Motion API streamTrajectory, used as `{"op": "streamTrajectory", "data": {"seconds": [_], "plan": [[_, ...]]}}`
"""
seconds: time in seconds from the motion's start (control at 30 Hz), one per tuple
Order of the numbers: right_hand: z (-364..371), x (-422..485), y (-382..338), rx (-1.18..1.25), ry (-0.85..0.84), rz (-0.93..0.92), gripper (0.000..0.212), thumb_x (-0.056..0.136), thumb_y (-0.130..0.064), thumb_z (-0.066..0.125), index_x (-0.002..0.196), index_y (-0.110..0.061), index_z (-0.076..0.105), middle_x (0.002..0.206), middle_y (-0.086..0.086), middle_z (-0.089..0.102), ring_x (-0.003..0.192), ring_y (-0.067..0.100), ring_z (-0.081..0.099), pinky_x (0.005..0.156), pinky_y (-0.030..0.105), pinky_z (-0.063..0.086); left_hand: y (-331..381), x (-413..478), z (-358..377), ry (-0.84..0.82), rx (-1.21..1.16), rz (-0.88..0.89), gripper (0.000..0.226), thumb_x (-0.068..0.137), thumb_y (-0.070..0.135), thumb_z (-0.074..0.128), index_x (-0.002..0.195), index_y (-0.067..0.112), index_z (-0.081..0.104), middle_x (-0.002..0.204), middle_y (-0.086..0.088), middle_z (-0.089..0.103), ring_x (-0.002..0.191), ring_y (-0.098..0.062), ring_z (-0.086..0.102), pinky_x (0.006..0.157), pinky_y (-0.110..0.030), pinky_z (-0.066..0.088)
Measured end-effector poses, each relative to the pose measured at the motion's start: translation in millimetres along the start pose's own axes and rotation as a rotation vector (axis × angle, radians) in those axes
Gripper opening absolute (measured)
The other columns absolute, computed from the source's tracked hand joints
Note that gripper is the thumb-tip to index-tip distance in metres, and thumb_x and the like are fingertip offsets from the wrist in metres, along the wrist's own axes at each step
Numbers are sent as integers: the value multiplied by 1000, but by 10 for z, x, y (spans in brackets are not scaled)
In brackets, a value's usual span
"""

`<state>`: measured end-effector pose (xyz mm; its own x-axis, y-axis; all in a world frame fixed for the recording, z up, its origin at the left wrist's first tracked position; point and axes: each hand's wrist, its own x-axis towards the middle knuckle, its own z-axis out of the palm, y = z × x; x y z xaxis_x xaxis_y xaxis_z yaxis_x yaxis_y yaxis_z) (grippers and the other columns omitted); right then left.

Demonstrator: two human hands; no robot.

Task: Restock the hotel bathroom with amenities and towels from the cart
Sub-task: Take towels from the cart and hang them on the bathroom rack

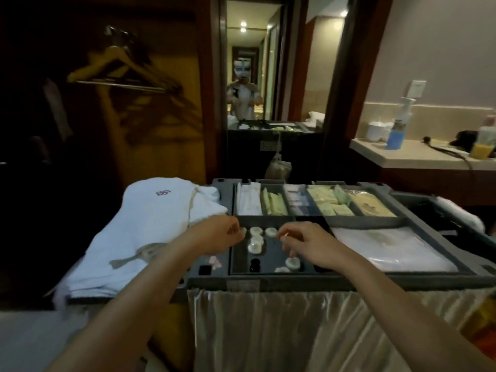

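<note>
Over the tray (271,257), left hand (218,233) and right hand (306,244) curl — grips unclear.

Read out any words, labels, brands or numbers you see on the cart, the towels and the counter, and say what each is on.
Nothing here reads as legible text.
White towel: embroidered purple-red logo, no readable letters.
Label seen in the mirror: too small to read.
Blue bottle on the counter: label blurred.
Green packets: print blurred.
</note>
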<state>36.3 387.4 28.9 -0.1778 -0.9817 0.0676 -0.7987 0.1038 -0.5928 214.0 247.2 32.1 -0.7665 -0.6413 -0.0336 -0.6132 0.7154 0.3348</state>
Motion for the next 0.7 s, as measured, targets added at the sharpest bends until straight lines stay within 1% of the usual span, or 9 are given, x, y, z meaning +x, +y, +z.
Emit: {"op": "streamTrajectory", "data": {"seconds": [0.1,0.17,0.23,0.27,0.33,0.37,0.43,0.57,0.7], "plan": [[163,492,-26,46,-78,-21,16,97,-26,46,102,-21,61,85,-3,66,77,9,65,75,27,53,-339,107,-21,17,-41,-87,26,95,35,46,110,16,58,109,-7,64,89,-19,59,83,-30,47],[274,833,-22,56,-128,-45,13,97,-26,46,97,-24,59,86,-2,66,77,9,65,74,28,54,-606,196,3,43,-54,-151,28,95,37,47,115,19,57,118,-4,62,98,-18,58,86,-27,43],[376,1173,-8,60,-162,-61,13,97,-26,46,94,-25,58,85,-5,65,76,7,64,69,24,53,-881,295,9,56,-57,-222,31,94,40,48,119,22,55,126,-2,56,107,-18,53,91,-27,39],[421,1342,-5,77,-172,-63,14,96,-26,46,93,-25,59,85,-5,65,76,7,64,70,25,53,-1005,347,0,71,-62,-260,33,93,41,48,120,22,54,130,-2,53,111,-19,51,94,-28,38],[497,1683,-8,179,-205,-49,13,95,-24,47,94,-23,60,86,-1,65,76,10,64,75,34,54,-1201,453,-44,137,-89,-351,36,93,41,49,124,23,51,136,-2,47,119,-20,47,103,-32,37],[527,1848,-13,237,-227,-39,12,95,-23,47,96,-22,59,87,0,64,78,13,64,76,36,54,-1284,516,-66,178,-98,-403,39,93,40,49,127,22,48,140,-2,44,123,-21,45,106,-34,35],[575,2151,-36,319,-261,-22,16,95,-22,47,107,-18,57,92,2,63,85,16,63,80,35,53,-1431,646,-105,245,-110,-500,46,93,40,48,134,22,40,146,-3,36,129,-23,40,109,-36,33],[747,2701,-104,493,-337,44,33,95,-22,49,127,-14,47,104,4,60,93,13,61,76,23,52,-1766,850,-70,307,-125,-636,58,94,43,45,144,20,26,154,-4,23,137,-25,30,111,-41,29],[1057,3105,-168,691,-396,227,47,94,-20,51,138,-12,37,112,7,56,99,17,60,80,28,50,-2055,918,115,305,-158,-770,65,96,46,37,149,20,11,158,-4,7,145,-21,9,115,-41,16]]}}
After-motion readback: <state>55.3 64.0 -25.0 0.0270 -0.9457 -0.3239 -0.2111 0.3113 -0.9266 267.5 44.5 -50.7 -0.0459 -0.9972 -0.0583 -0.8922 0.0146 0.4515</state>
